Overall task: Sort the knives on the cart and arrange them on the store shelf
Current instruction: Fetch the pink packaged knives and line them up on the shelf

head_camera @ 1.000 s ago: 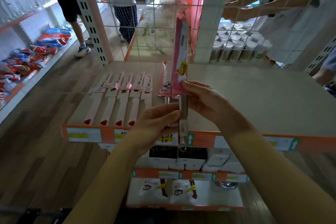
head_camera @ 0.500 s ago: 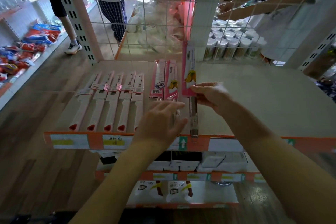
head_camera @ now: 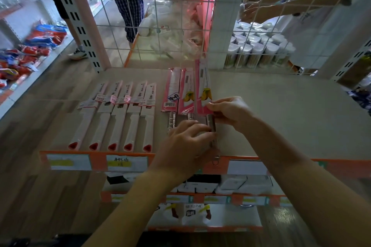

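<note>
the left hand point(head_camera: 186, 142) is lying nearest, spread over the steel handles at the front edge of the shelf point(head_camera: 281, 118). its fingertips are meeting the handle of the third pink-sleeved knife point(head_camera: 202, 88), though i cannot tell whether they are gripping it or only steadying it. just beyond, the right hand point(head_camera: 228, 113) is pinching that knife where sleeve meets handle, and the far tip seems to be riding a little above the board. it is going down just beside two pink-sleeved knives point(head_camera: 187, 86) lying flat, with five white-handled knives point(head_camera: 120, 118) in a row further left. so the placing step looks to be under way. the next move is probably calling for lowering the tip, squaring it parallel with its neighbours, then letting go. the cart is not showing.
</note>
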Action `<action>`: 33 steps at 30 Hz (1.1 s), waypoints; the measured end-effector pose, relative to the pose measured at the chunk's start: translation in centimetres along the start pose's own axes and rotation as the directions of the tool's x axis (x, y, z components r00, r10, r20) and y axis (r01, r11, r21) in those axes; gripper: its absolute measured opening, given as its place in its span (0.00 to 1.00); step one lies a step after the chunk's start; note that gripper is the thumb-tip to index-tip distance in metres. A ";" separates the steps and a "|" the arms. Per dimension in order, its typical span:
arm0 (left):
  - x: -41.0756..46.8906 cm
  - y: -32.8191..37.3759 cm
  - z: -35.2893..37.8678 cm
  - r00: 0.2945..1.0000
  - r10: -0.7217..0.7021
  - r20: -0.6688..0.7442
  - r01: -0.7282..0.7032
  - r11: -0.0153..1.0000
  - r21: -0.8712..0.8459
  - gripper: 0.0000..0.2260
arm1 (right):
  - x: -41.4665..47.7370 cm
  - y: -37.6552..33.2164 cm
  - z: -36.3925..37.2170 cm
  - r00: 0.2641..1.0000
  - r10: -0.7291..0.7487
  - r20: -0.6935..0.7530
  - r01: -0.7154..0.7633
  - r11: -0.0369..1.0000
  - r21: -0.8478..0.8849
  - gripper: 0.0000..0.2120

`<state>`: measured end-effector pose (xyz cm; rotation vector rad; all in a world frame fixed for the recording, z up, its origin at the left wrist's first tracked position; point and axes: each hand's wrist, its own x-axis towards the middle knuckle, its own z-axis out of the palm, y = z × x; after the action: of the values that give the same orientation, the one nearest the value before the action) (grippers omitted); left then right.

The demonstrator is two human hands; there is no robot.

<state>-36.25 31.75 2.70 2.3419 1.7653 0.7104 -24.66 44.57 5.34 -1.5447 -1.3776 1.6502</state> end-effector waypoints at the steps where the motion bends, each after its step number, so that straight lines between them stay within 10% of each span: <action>1: 0.0 -0.1 0.0 1.000 -0.002 -0.003 0.002 1.000 -0.003 0.19 | 0.1 0.1 0.0 1.000 0.003 -0.008 -0.003 1.000 -0.013 0.09; 17: -1.5 -2.3 1.7 0.992 -0.066 -0.104 0.084 0.979 0.185 0.21 | 1.4 0.4 0.6 0.985 -0.143 -0.092 0.097 0.917 -0.387 0.07; 33: -1.5 -2.7 2.1 0.983 -0.016 -0.182 0.050 0.981 0.186 0.20 | 0.5 1.0 0.7 0.969 -0.207 -0.131 0.167 0.950 -0.265 0.04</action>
<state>-38.05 31.56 -0.59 2.4290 2.0260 0.8056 -25.16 44.41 4.12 -1.5863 -1.6414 1.2498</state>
